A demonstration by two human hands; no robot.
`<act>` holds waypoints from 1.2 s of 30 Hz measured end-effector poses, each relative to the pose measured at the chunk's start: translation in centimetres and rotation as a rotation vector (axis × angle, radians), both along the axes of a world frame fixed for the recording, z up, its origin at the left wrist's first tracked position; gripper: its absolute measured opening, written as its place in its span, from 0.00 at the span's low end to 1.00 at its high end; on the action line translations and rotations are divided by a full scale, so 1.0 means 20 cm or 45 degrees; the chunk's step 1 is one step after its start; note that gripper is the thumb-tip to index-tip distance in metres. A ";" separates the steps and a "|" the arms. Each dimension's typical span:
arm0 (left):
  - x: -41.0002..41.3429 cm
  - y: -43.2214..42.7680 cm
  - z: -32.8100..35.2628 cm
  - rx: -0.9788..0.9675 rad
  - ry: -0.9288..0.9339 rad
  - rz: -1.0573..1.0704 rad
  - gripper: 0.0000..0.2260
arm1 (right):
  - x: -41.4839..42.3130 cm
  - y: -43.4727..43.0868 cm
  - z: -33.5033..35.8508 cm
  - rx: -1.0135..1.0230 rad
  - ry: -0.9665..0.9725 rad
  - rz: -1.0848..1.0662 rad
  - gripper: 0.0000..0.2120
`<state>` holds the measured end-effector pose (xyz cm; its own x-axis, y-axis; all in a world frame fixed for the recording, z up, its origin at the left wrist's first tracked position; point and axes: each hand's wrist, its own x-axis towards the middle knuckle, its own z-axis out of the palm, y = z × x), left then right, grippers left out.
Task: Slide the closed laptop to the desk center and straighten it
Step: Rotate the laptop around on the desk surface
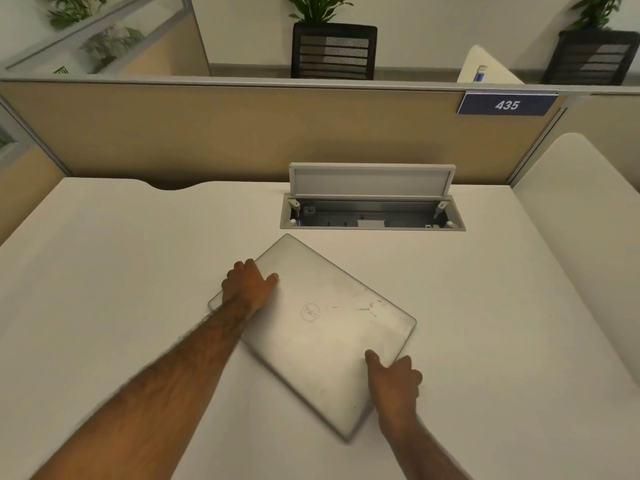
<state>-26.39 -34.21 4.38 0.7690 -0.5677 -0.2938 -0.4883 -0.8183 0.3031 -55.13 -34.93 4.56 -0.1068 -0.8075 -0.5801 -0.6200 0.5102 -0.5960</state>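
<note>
Silver closed laptop [322, 334], skewed on white worktop [114, 271]: left grip [247, 285] clasps its 10 o'clock edge, right grip [394, 382] its 5 o'clock edge; worktop runs wide toward 9 o'clock.

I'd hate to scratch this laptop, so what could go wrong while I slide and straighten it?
The laptop has its far corner close to the open cable box; swinging it forward could strike the rim or raised flap. The left grip and right grip catch only opposite edges, so one may slip and the laptop skid crooked.
</note>
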 end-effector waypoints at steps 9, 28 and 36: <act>0.08 0.00 -0.01 -0.018 0.061 -0.013 0.34 | 0.04 0.02 -0.02 0.037 -0.131 -0.158 0.31; 0.10 0.11 0.01 -0.313 0.247 0.165 0.28 | -0.01 -0.04 -0.03 -0.070 -0.197 -0.184 0.36; 0.01 0.16 0.02 -0.489 0.289 0.311 0.28 | -0.09 -0.27 0.07 -0.267 -0.164 -0.039 0.37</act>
